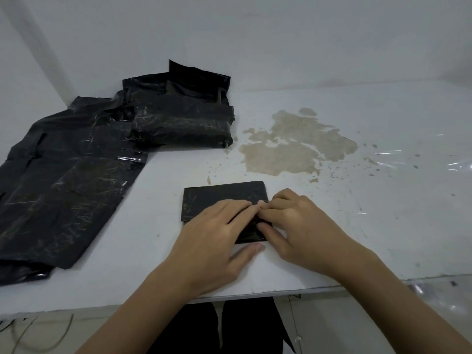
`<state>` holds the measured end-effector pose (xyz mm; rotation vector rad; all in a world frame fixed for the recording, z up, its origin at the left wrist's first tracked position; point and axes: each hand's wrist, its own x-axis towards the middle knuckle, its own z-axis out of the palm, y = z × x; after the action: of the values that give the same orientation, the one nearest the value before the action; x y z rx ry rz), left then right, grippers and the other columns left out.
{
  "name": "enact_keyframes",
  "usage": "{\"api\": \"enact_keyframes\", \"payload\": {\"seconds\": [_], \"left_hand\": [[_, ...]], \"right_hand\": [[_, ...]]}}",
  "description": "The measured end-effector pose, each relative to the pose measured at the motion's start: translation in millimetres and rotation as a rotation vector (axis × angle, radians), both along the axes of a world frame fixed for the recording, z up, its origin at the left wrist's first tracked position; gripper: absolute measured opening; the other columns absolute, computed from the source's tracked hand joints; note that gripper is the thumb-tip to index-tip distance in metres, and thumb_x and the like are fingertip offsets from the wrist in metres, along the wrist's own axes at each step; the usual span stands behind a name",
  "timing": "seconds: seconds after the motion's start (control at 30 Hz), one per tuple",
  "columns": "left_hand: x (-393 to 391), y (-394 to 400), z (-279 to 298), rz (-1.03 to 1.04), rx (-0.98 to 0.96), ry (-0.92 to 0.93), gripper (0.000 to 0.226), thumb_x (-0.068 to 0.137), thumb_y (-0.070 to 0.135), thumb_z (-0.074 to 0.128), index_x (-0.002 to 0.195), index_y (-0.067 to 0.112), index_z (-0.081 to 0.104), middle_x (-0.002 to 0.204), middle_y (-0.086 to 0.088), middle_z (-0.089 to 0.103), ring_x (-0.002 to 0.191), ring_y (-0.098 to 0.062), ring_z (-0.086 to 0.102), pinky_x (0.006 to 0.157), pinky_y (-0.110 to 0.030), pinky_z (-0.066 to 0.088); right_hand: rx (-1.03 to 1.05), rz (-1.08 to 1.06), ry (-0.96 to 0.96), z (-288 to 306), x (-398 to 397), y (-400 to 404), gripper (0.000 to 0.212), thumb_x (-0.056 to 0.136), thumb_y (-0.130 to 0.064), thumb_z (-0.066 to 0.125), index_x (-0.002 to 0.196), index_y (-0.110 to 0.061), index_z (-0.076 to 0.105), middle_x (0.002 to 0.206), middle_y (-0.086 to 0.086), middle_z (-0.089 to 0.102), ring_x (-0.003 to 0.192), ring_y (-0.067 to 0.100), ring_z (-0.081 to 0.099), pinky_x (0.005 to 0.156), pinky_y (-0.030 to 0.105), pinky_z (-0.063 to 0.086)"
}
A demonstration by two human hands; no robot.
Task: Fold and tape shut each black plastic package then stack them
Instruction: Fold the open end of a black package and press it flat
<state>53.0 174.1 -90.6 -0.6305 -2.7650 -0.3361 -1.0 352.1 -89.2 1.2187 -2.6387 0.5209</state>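
Note:
A small black plastic package (217,200) lies flat on the white table (332,226) near its front edge. My left hand (214,241) presses on the package's near half, fingers spread, thumb on the table below it. My right hand (288,223) pinches the package's right end between thumb and fingers, its fingertips meeting those of the left. The hands hide the package's near right part. A heap of taped black packages (181,118) sits at the back left, one with an upright flap. More flat black packages (63,187) overlap in a row toward the left edge.
A brown patch of worn surface (293,146) marks the table behind my hands. Clear plastic film (459,162) glints at the right edge. The wall stands close behind the table. A cable (38,335) hangs under the table's front edge at the left.

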Motion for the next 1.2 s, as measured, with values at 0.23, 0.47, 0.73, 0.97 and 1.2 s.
{"api": "enact_keyframes", "payload": {"seconds": [0.23, 0.47, 0.73, 0.97, 1.2], "left_hand": [[-4, 11, -5, 0.062, 0.058, -0.008, 0.049, 0.088, 0.037, 0.043, 0.124, 0.009, 0.059, 0.113, -0.001, 0.062, 0.105, -0.013, 0.048, 0.092, -0.025, 0.035], [-6, 22, -4, 0.127, 0.006, 0.0, 0.049, 0.086, 0.039, 0.04, 0.115, 0.01, 0.066, 0.108, 0.001, 0.064, 0.104, -0.014, 0.047, 0.076, -0.028, 0.051], [-2, 49, -6, 0.145, 0.008, -0.025, 0.051, 0.088, 0.041, 0.038, 0.12, 0.012, 0.064, 0.113, 0.004, 0.062, 0.11, -0.012, 0.047, 0.074, -0.022, 0.046], [2, 65, -4, 0.119, -0.003, -0.039, 0.052, 0.088, 0.044, 0.036, 0.122, 0.015, 0.062, 0.114, 0.007, 0.061, 0.11, -0.007, 0.043, 0.069, -0.017, 0.041], [1, 71, -6, 0.109, 0.032, -0.043, 0.056, 0.087, 0.046, 0.032, 0.126, 0.015, 0.059, 0.116, 0.007, 0.058, 0.112, -0.006, 0.038, 0.073, -0.024, 0.047]], "right_hand": [[0.033, -0.017, -0.19, 15, -8, 1, 0.026, 0.093, -0.028, 0.052, 0.103, -0.01, 0.067, 0.097, 0.004, 0.069, 0.092, 0.023, 0.056, 0.079, 0.03, 0.043], [-0.002, -0.044, -0.322, 40, -32, 55, 0.029, 0.087, 0.005, 0.056, 0.104, -0.012, 0.072, 0.114, 0.001, 0.069, 0.107, 0.014, 0.061, 0.094, 0.012, 0.038], [0.183, -0.169, -0.268, 36, -42, 128, 0.051, 0.085, 0.015, 0.044, 0.121, -0.015, 0.064, 0.13, -0.003, 0.058, 0.12, 0.014, 0.051, 0.101, 0.021, 0.038], [0.207, -0.103, -0.226, 30, -31, 129, 0.037, 0.097, -0.004, 0.043, 0.126, -0.021, 0.06, 0.117, -0.005, 0.056, 0.104, 0.014, 0.05, 0.088, 0.027, 0.043], [0.164, -0.012, -0.255, 29, -31, 127, 0.02, 0.093, -0.01, 0.054, 0.105, -0.018, 0.067, 0.102, -0.009, 0.052, 0.091, 0.009, 0.047, 0.083, 0.024, 0.042]]}}
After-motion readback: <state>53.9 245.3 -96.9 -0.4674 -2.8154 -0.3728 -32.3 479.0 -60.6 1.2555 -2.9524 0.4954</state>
